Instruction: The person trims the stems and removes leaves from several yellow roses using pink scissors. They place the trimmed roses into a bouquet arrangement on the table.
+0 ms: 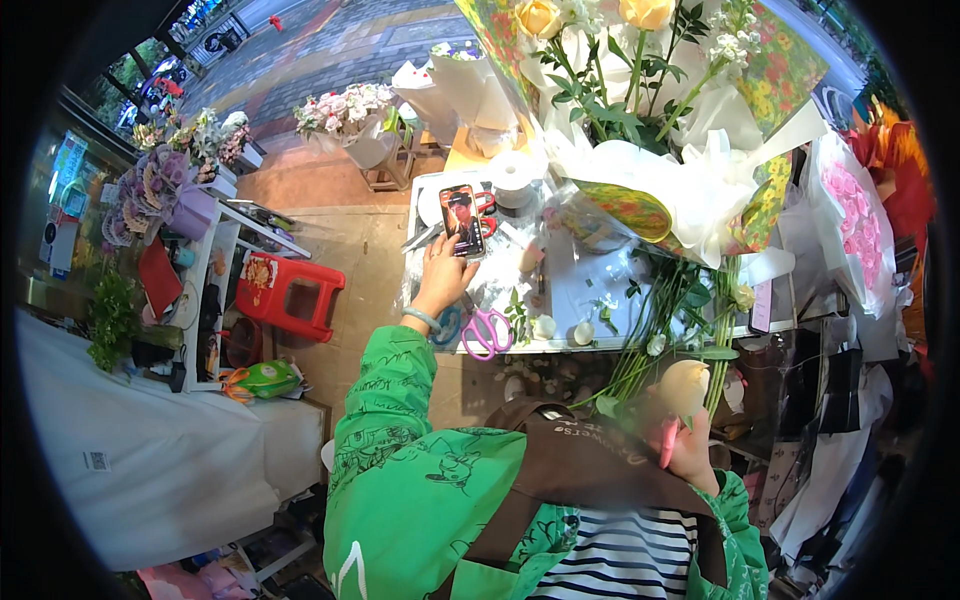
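Note:
My left hand (442, 277) reaches over the worktable, its fingertips on the lit screen of a smartphone (463, 217). A person shows on that screen. Near the wrist, which wears a bangle (421, 319), lie pink-handled scissors (487, 334) and blue-handled scissors (447, 324). Close to my apron, my right hand (694, 454) grips a cream rose (684, 386) below its blurred head. A pink object (667, 442) shows at the same hand; what it is I cannot tell. Beyond stands a large wrapped bouquet (645, 172) with yellow roses, its green stems (652, 330) hanging over the table edge.
A white ribbon roll (514, 178) and red-handled scissors (487, 214) lie beside the phone. Another phone (760, 306) rests at the table's right. A red plastic stool (289, 295) stands left on the floor. Wrapped pink roses (851, 217) stand right; potted flowers (349, 112) stand farther off.

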A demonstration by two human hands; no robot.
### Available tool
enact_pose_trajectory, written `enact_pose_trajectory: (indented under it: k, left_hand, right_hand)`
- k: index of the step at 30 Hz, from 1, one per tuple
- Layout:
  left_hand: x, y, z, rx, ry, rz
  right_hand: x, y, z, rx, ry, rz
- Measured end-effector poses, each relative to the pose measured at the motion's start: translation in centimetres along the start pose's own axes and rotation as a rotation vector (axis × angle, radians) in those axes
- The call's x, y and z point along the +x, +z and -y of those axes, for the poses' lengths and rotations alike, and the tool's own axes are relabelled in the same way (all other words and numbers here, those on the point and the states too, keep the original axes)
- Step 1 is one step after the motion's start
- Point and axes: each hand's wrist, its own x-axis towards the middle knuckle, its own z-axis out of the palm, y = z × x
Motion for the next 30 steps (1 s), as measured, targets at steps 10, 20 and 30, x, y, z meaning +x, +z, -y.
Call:
enact_pose_trajectory:
  k: [10, 20, 30]
  left_hand:
    - [-1.4, -4.9, -8.1, -0.68, 0.033, 0.06]
    - [-7.8, -7.6, -21.8, -1.993, -0.113, 0.318]
    - [-9.7, -10.9, -23.1, -2.036, 0.005, 0.305]
  right_hand:
    - [1.9, 0.6, -0.1, -0.253, -0.042, -0.009]
    - [3.8, 0.6, -1.9, -0.466, 0.028, 0.008]
    - [2.9, -0.6, -2.0, 0.05, 0.077, 0.069]
